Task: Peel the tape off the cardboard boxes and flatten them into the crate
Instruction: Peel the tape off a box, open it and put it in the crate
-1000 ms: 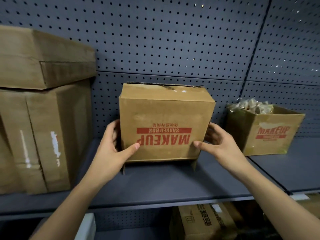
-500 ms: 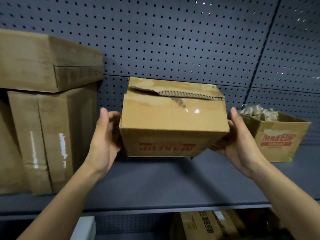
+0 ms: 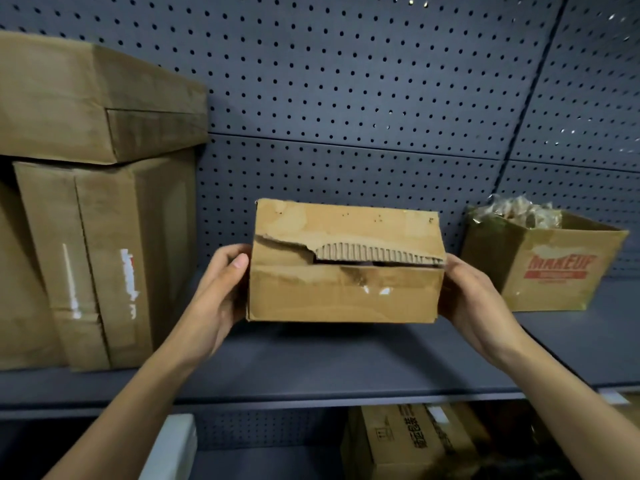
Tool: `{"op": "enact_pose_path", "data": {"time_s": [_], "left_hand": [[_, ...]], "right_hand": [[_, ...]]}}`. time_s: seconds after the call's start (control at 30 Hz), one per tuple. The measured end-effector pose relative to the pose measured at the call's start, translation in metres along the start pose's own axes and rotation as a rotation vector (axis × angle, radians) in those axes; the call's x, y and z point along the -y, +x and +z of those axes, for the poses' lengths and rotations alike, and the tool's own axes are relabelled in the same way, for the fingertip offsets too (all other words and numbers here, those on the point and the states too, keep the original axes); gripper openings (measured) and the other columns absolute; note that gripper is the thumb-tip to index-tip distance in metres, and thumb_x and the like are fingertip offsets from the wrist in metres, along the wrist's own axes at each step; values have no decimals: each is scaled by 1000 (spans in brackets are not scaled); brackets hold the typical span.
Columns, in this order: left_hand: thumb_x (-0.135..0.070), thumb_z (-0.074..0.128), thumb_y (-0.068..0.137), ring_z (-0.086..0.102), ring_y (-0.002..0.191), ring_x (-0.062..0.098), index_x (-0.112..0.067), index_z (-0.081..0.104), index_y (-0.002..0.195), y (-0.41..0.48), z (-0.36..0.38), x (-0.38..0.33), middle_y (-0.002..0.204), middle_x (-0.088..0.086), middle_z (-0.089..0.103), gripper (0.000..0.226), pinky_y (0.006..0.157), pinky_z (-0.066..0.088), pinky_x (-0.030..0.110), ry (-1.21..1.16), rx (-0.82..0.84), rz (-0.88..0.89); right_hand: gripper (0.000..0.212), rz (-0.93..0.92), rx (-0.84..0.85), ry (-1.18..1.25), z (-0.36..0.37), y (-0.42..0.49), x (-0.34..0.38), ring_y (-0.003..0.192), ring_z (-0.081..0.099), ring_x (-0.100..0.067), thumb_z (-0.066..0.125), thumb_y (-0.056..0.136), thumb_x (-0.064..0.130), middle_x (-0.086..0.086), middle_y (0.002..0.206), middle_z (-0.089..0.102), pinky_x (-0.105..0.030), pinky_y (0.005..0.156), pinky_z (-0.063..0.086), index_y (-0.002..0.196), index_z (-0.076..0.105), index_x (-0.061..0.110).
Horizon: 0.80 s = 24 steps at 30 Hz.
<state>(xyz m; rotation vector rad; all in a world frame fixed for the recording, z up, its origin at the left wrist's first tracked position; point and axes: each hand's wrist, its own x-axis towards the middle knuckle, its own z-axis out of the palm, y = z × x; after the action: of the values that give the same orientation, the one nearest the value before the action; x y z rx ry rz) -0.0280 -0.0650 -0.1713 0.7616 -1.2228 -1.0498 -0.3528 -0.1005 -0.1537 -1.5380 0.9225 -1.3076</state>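
Observation:
A small brown cardboard box (image 3: 346, 296) hangs in the air above the grey shelf (image 3: 311, 362), tilted so its flap side faces me. The flap seam is torn, with bare corrugation showing along the rip, and shiny bits of clear tape sit below it. My left hand (image 3: 218, 296) grips the box's left end, thumb on the front edge. My right hand (image 3: 474, 303) holds the right end. No crate is in view.
Two large brown boxes (image 3: 93, 188) are stacked at the left of the shelf. An open "MAKEUP" box (image 3: 543, 261) with crinkled plastic inside stands at the right. Grey pegboard (image 3: 346, 98) backs the shelf. Below it sit another printed box (image 3: 408, 441) and a white object (image 3: 173, 445).
The box has been lifted off the shelf and tipped toward me, so its torn flap side now faces me instead of the red "MAKEUP" print. Both hands have stayed on its ends.

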Motion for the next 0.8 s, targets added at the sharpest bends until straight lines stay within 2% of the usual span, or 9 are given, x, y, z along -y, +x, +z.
{"op": "enact_pose_path", "data": {"time_s": [0.07,0.13,0.2,0.3,0.4,0.53,0.6,0.73,0.8], "left_hand": [[-51,53,94,66,85,2,-15,52,111,-1,0,3,87,-13,69,40,78,51,38,25,-4,-27],[-47,55,83,67,88,5,-16,53,105,-2,-1,6,89,-8,70,37,76,52,33,44,-16,-52],[-43,57,80,68,90,6,-16,55,107,-3,-2,10,92,-5,72,38,70,55,26,43,-20,-58],[-37,58,80,68,99,10,-17,52,116,-7,-5,15,104,-4,73,42,76,56,28,58,0,-66],[-26,66,74,64,114,12,-21,49,120,-10,-7,21,120,-3,69,49,90,51,32,123,9,-77],[3,74,78,62,113,5,-25,47,118,-13,-8,30,119,-4,68,56,87,52,20,261,-28,-76],[2,79,76,62,110,0,-28,47,117,-14,-6,33,119,-6,66,60,87,50,17,324,-61,-74],[-1,86,68,60,101,-11,-39,49,115,-22,5,40,113,-14,65,71,77,46,4,399,-205,-21],[-4,86,64,60,103,-9,-40,52,119,-27,12,44,112,-16,66,74,82,48,9,413,-274,2]], "right_hand": [[35,-18,-15,-24,-3,-3,-5,114,67,-22,51,93,29,-3,123,71,-31,84,57,123,70,28],[36,-24,7,-44,-3,-8,-11,114,67,-21,48,99,11,-3,123,71,-26,83,57,122,71,27],[40,-16,38,-39,-2,-12,-17,115,66,-20,44,102,5,-3,126,70,-26,86,56,126,70,25],[35,-12,54,-22,-5,-17,-22,121,64,-21,55,99,18,-3,131,67,-27,90,56,133,64,23],[50,11,79,-34,-3,-25,-22,123,62,-15,79,76,44,2,132,66,-25,89,55,124,70,35],[43,-39,69,-145,3,-30,-24,120,62,-5,73,75,33,16,126,68,-20,88,55,112,70,54],[42,-48,60,-181,7,-32,-24,117,63,-1,76,72,37,19,122,69,-16,85,54,109,70,57],[43,-86,0,-210,20,-38,-27,113,63,4,77,71,38,22,118,70,-8,81,50,111,69,51],[55,-102,-66,-210,28,-40,-33,112,64,3,78,67,44,20,118,71,-10,82,51,120,65,41]]}}
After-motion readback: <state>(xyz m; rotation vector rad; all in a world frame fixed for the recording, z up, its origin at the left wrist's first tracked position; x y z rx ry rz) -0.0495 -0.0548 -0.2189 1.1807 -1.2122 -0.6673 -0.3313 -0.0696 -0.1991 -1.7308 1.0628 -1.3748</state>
